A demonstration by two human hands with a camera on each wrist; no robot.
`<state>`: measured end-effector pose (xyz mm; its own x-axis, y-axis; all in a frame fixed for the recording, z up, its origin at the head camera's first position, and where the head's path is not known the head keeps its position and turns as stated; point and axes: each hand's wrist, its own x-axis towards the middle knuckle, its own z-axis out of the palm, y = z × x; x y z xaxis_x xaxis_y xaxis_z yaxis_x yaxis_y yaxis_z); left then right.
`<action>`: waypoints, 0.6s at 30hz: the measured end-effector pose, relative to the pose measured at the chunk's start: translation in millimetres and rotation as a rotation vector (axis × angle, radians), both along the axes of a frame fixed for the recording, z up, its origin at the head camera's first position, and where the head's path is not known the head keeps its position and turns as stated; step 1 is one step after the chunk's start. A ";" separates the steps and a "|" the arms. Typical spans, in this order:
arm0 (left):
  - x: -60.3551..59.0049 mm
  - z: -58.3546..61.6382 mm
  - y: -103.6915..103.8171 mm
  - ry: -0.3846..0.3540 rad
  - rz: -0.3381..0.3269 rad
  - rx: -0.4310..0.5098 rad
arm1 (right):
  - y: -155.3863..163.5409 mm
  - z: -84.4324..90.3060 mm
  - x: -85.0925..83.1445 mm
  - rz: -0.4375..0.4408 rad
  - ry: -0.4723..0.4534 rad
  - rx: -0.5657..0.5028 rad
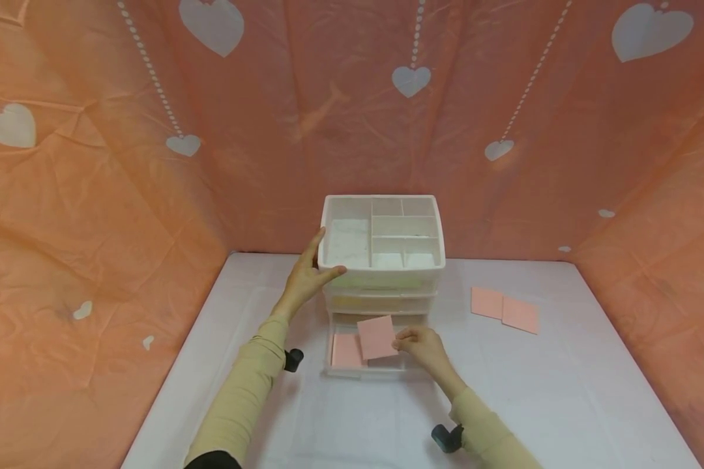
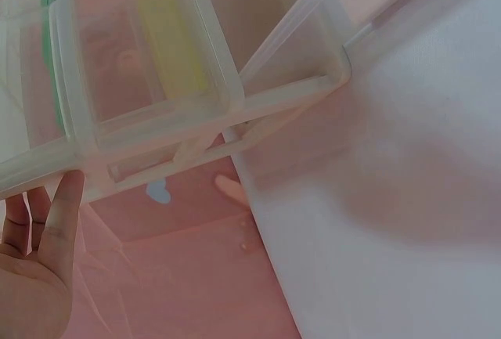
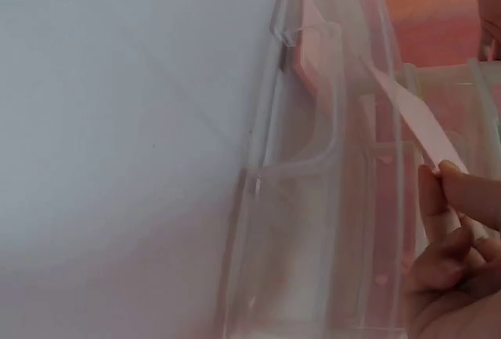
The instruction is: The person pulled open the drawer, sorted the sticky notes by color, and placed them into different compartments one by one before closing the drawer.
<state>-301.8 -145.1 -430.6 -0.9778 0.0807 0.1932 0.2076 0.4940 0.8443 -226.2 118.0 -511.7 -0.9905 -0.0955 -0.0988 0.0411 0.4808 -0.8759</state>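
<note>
My left hand point(image 1: 305, 280) rests against the left front corner of a white plastic drawer unit point(image 1: 381, 269), its thumb on the front rim and its straight fingers along the side. The bottom drawer point(image 1: 343, 374) is pulled out towards me. Over it, my right hand point(image 1: 425, 352) pinches a pink paper square point(image 1: 377, 337) by its right edge between thumb and fingertips. The right wrist view shows the held pink square tilted behind the drawer's clear front. Another pink square point(image 1: 346, 352) lies in the left part of that drawer, partly covered by the held one.
Two overlapping pink squares point(image 1: 520, 315) lie on the white table point(image 1: 563, 391) to the right of the unit. Compartments divide the unit's top tray point(image 1: 349, 241). Yellow shows inside a closed drawer point(image 2: 174, 34). Orange cloth point(image 1: 340, 130) with hearts hangs behind and at both sides.
</note>
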 end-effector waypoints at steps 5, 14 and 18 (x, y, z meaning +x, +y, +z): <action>0.2 -1.6 -0.3 0.002 -0.006 0.009 | -4.6 -4.5 0.1 0.026 0.002 0.065; -0.2 -1.0 0.1 0.012 -0.003 0.011 | -3.6 -7.4 2.3 0.035 0.021 0.156; -0.3 -0.8 -0.3 0.011 -0.002 0.002 | -2.1 -9.0 2.3 0.060 0.046 0.198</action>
